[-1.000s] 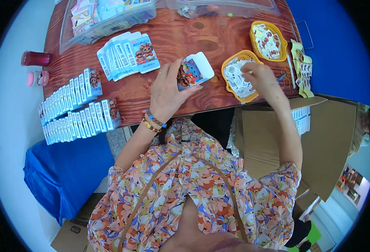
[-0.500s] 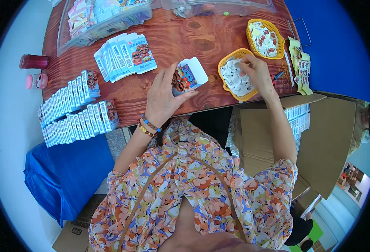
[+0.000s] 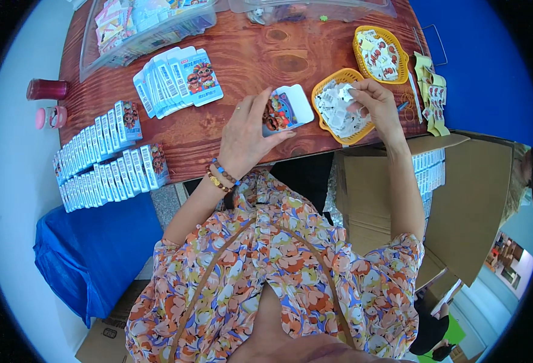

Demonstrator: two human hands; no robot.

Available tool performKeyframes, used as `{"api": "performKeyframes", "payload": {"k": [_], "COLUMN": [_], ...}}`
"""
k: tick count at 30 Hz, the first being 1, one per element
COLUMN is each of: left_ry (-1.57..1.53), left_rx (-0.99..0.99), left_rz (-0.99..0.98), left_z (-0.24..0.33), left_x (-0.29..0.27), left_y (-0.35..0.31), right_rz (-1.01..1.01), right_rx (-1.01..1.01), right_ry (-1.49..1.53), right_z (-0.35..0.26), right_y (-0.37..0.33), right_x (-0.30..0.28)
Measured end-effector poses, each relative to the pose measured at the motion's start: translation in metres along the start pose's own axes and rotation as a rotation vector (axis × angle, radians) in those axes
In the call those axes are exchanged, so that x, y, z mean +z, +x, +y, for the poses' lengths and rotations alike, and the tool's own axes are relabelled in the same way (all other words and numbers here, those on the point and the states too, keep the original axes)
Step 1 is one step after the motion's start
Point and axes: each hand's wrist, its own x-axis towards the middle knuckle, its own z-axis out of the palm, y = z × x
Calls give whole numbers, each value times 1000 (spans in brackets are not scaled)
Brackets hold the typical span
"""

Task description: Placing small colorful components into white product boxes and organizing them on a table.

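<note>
My left hand (image 3: 242,130) grips a small light-blue printed card box (image 3: 280,114), its white end flap standing open on the right. Over the near yellow basket (image 3: 347,141) hangs my right hand (image 3: 380,110), thumb and fingers pinching a small white packet (image 3: 345,93) with dark marks. Many similar white packets (image 3: 333,115) fill that basket. Just behind it, a second yellow basket (image 3: 404,62) holds white packets with red prints. A fan of flat light-blue cartons (image 3: 175,81) lies to the left of the box.
Two rows of filled-out blue boxes (image 3: 112,172) stand at the table's left edge, near a dark red jar (image 3: 47,89). Clear plastic bins (image 3: 157,48) line the far side. A large cardboard carton (image 3: 469,199) stands open at right. Yellow printed strips (image 3: 436,97) hang by the right edge.
My right hand has risen slightly out of the packets and now shows a white packet in its pinch. My left hand has brought the box rightward, closer to the basket.
</note>
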Motion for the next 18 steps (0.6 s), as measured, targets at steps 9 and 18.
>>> {"api": "performKeyframes", "payload": {"k": [9, 18], "left_ry": [53, -66], "left_rx": [72, -45], "left_rz": [165, 240], "left_z": [9, -8], "left_x": [4, -4], "left_y": [5, 5], "right_rz": [64, 253], "right_rx": [-511, -776], "right_ry": [-289, -389], "right_z": [-44, -44], "right_y": [-26, -33], "right_x": [96, 107]}}
